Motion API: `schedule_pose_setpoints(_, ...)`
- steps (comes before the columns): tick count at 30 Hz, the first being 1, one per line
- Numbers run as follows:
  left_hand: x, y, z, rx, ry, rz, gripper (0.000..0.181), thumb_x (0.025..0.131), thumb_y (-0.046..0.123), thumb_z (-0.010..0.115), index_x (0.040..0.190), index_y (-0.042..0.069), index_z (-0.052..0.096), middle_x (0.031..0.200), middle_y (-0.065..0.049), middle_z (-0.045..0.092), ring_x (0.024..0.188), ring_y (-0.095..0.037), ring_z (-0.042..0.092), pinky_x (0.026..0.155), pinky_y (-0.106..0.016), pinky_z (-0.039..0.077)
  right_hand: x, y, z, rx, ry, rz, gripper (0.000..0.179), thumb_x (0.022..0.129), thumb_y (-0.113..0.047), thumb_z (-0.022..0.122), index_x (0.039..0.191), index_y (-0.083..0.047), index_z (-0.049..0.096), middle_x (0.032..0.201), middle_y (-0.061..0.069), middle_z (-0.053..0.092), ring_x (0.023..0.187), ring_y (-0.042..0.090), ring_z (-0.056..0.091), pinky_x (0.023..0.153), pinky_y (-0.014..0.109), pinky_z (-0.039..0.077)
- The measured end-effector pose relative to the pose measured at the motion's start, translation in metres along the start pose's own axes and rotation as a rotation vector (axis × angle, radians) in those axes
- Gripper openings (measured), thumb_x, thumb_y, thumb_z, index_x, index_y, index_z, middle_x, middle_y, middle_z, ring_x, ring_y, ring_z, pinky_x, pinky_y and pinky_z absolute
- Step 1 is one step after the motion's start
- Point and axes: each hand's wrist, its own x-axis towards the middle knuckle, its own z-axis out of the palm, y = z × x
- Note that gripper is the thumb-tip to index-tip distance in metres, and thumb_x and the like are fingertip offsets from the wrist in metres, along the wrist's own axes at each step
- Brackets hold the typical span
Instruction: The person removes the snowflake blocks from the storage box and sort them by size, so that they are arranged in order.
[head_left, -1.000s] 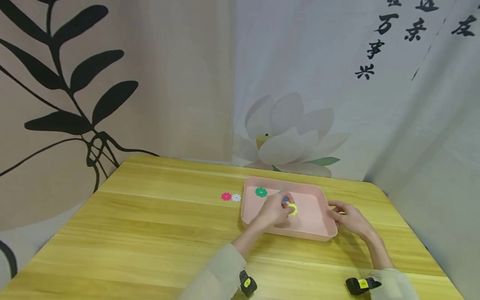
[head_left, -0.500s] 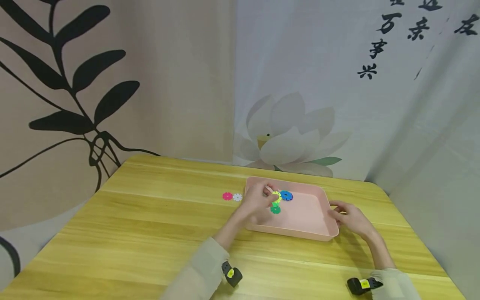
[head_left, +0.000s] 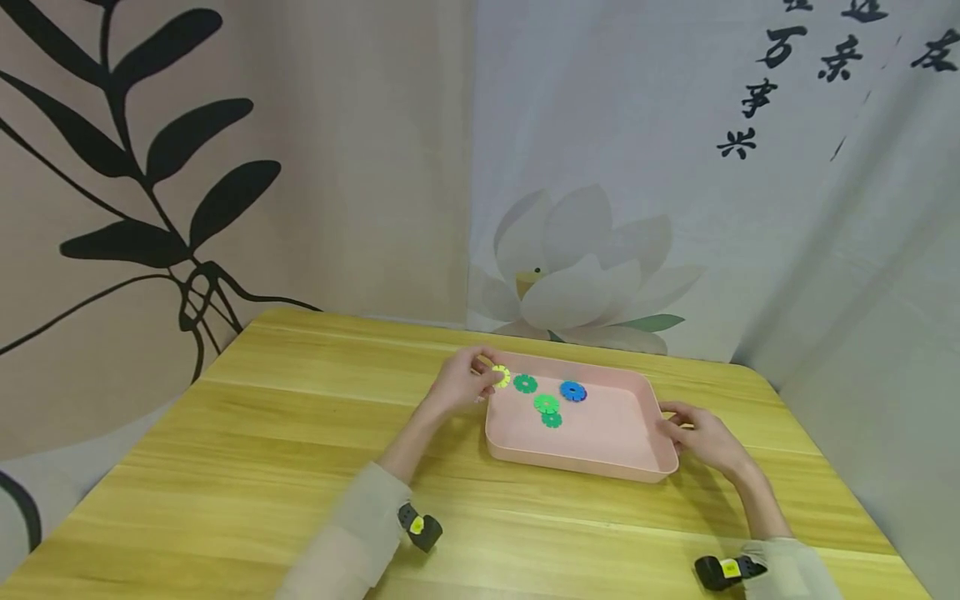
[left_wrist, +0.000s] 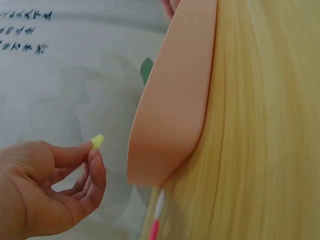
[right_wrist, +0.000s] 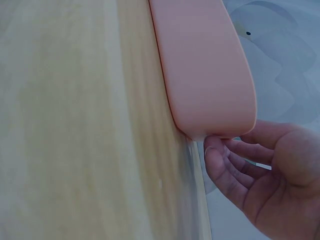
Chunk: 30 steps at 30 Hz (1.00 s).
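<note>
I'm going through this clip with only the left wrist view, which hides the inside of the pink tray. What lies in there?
Observer: A blue piece and three green pieces lie in the pink tray.
Reviewer: Do any of them overlap?
Observer: Yes, the light green piece overlaps a darker green piece nearer the person.
Reviewer: I see a sliver of hand at my top edge. What is it doing?
Observer: The right hand holds the tray's right end.
</note>
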Motion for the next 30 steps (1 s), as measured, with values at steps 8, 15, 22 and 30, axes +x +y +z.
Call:
schedule_pose_setpoints(8, -0.004, -0.016, -0.035, 0.028, 0.042, -0.081, 0.018, 0.093, -0.004, 0.065, 0.111, -0.001, 0.065, 0.083, -0.012, 0.061, 0.07, -0.024, 0.065, 0.069, -0.038, 0.059, -0.002, 0.0, 0.001, -0.015, 0.001, 0.007, 0.048, 0.104, -0.015, 0.056, 0.14, 0.016, 0.044, 0.101, 0.013, 0.063, 0.081, 0.021, 0.059, 0.067, 0.032, 0.053)
schedule_pose_setpoints(15, -0.007, -0.029, -0.061, 0.063, 0.048, -0.141, 0.021, 0.095, -0.006, 0.061, 0.116, -0.005, 0.063, 0.09, -0.019, 0.064, 0.075, -0.028, 0.067, 0.074, -0.038, 0.06, -0.004, -0.001, 0.001, -0.012, 0.005, 0.006, 0.048, 0.104, -0.016, 0.057, 0.14, 0.015, 0.046, 0.1, 0.015, 0.063, 0.078, 0.02, 0.059, 0.066, 0.03, 0.053)
schedule_pose_setpoints(22, -0.006, -0.036, -0.072, 0.092, 0.059, -0.199, 0.018, 0.093, -0.006, 0.062, 0.111, -0.006, 0.061, 0.088, -0.021, 0.067, 0.071, -0.027, 0.068, 0.067, -0.033, 0.057, -0.004, -0.002, 0.0, -0.013, 0.001, 0.003, 0.048, 0.105, -0.016, 0.056, 0.139, 0.016, 0.045, 0.1, 0.015, 0.063, 0.079, 0.021, 0.059, 0.065, 0.031, 0.052)
schedule_pose_setpoints(30, -0.008, -0.043, -0.077, 0.108, 0.05, -0.268, 0.02, 0.09, -0.008, 0.063, 0.11, -0.008, 0.061, 0.077, -0.017, 0.067, 0.06, -0.017, 0.064, 0.061, -0.026, 0.056, -0.004, -0.004, -0.002, -0.016, -0.005, 0.001, 0.048, 0.105, -0.016, 0.056, 0.14, 0.015, 0.045, 0.101, 0.015, 0.063, 0.079, 0.021, 0.058, 0.066, 0.032, 0.052)
